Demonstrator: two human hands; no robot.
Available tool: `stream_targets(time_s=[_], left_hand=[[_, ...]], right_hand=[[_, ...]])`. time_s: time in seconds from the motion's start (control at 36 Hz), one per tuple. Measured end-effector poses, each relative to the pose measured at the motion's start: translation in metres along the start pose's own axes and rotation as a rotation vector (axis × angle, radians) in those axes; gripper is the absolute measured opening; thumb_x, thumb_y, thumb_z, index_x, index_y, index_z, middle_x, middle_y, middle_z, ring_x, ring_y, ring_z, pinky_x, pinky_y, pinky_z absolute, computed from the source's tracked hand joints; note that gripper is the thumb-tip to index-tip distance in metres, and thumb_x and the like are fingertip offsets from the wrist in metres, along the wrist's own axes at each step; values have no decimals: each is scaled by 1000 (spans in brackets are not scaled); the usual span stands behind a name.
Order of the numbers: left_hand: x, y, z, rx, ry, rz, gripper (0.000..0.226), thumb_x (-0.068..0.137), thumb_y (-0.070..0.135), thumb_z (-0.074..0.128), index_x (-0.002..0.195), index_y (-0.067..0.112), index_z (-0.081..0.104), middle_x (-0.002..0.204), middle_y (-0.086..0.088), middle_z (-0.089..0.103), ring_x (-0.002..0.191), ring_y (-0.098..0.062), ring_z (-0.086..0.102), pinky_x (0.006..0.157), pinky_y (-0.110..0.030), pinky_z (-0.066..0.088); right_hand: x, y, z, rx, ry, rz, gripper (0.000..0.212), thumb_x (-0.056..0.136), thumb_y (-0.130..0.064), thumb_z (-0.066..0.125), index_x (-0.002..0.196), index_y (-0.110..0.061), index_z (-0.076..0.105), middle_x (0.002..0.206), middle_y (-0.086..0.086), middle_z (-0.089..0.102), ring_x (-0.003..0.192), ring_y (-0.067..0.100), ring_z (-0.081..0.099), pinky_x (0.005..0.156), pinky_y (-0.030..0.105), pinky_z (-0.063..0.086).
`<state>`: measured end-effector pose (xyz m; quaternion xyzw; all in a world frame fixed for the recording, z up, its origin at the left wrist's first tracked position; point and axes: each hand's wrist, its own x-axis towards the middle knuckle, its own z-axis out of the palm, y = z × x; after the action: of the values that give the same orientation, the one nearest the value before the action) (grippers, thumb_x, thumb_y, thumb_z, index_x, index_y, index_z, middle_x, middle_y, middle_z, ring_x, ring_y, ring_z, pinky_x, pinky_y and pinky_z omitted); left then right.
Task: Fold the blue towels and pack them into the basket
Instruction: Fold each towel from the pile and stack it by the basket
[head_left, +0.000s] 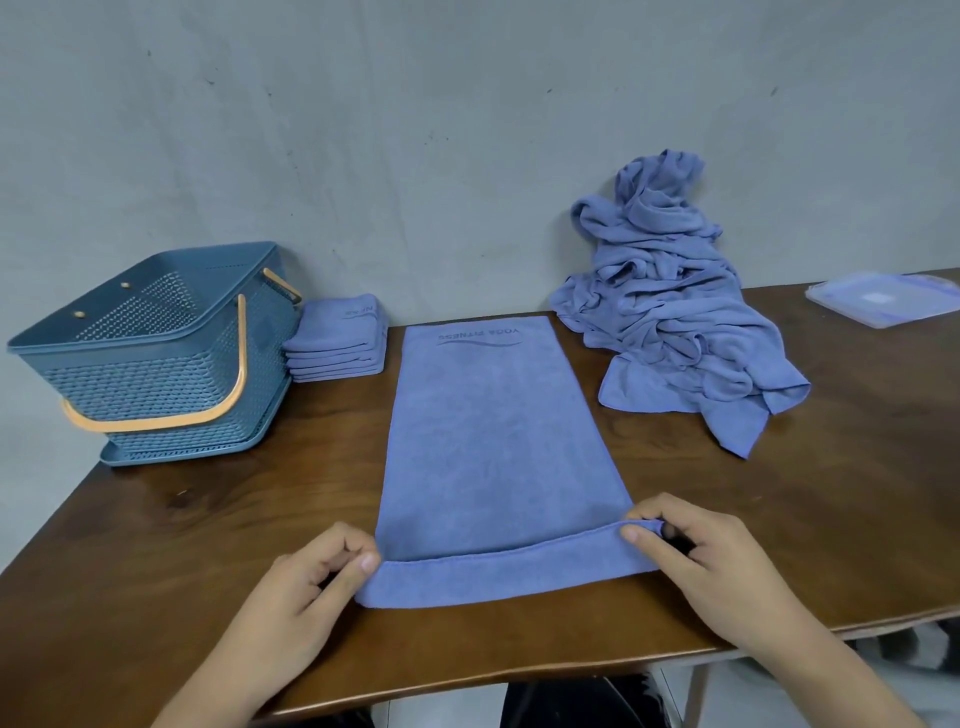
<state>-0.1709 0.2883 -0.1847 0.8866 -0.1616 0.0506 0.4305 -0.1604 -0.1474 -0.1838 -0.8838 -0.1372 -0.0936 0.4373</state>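
Left hand (317, 577) and right hand (696, 551) pinch the flat blue towel's (493, 441) near corners; basket (150, 353), folded stack (337, 338), crumpled pile (670, 312) flank it on the surface (156, 545).

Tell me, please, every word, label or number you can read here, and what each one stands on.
"YOGA FITNESS": upside down to the camera, at the far end of the flat blue towel spread on the brown wooden table.
Letters on the top of the stack of folded blue towels: cut off by the fold, not surely readable.
Pale label on the clear plastic lid: too blurred to read.
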Motion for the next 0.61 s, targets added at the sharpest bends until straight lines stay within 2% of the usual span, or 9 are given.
stream_targets(time_s=[0.08, 0.14, 0.19, 0.25, 0.31, 0.36, 0.44, 0.5, 0.61], left_hand=[[3, 1, -3, -83, -28, -27, 43, 103, 61, 55, 110, 20, 67, 80, 4, 65, 75, -10, 57, 73, -23, 43], [13, 4, -7, -128, -55, -35, 44, 106, 58, 53, 107, 18, 71, 89, 0, 71, 84, -14, 66, 78, -22, 48], [33, 10, -12, -74, -52, -2, 42, 110, 54, 49, 105, 20, 72, 97, -2, 74, 91, -19, 72, 83, -26, 52], [66, 18, -13, 28, -39, 37, 38, 112, 54, 45, 107, 26, 71, 106, 3, 75, 99, -20, 71, 86, -31, 53], [104, 25, -5, 94, -43, 50, 30, 112, 52, 47, 114, 34, 70, 116, 13, 73, 107, -13, 69, 93, -33, 53], [141, 30, 12, 181, -71, 80, 24, 112, 42, 50, 127, 37, 69, 130, 21, 68, 124, -4, 61, 109, -34, 47], [188, 37, 42, 349, -210, 139, 42, 114, 36, 44, 155, 29, 53, 160, 11, 49, 151, -12, 39, 128, -35, 27], [208, 42, 60, 490, -318, 197, 50, 116, 41, 36, 165, 34, 36, 173, 12, 30, 162, -12, 18, 132, -36, 14], [218, 38, 84, 639, -540, 193, 61, 113, 59, 23, 169, 44, 4, 177, 22, -2, 163, -6, -10, 133, -43, -1]], right_hand=[[1, -3, -2, 27, -33, 17, 24, 102, -53, 61, 109, -33, 73, 88, 1, 68, 74, 20, 60, 68, 35, 47], [1, -6, -3, 45, -65, 12, 22, 101, -51, 63, 108, -32, 73, 91, -1, 70, 75, 18, 62, 69, 31, 47], [1, -9, -5, 63, -90, 11, 21, 101, -49, 65, 106, -30, 73, 88, -3, 70, 73, 14, 61, 68, 24, 45], [2, -12, -6, 85, -122, 16, 15, 101, -41, 67, 105, -28, 74, 93, -3, 72, 83, 13, 67, 75, 20, 47], [3, -15, -8, 113, -150, 24, 9, 101, -32, 69, 102, -26, 75, 97, -1, 73, 92, 18, 69, 81, 20, 48], [3, -17, -9, 127, -169, 33, 6, 101, -26, 71, 99, -24, 76, 95, 0, 73, 91, 21, 68, 81, 20, 48], [2, -19, -10, 137, -188, 35, 7, 101, -22, 72, 97, -24, 76, 93, 0, 73, 89, 21, 68, 81, 21, 48], [1, -19, -10, 146, -185, 36, 8, 100, -22, 72, 95, -25, 76, 91, 0, 73, 89, 19, 68, 81, 21, 47], [1, -20, -11, 170, -184, 50, 8, 101, -24, 72, 94, -25, 76, 90, -2, 73, 88, 17, 67, 81, 20, 46]])
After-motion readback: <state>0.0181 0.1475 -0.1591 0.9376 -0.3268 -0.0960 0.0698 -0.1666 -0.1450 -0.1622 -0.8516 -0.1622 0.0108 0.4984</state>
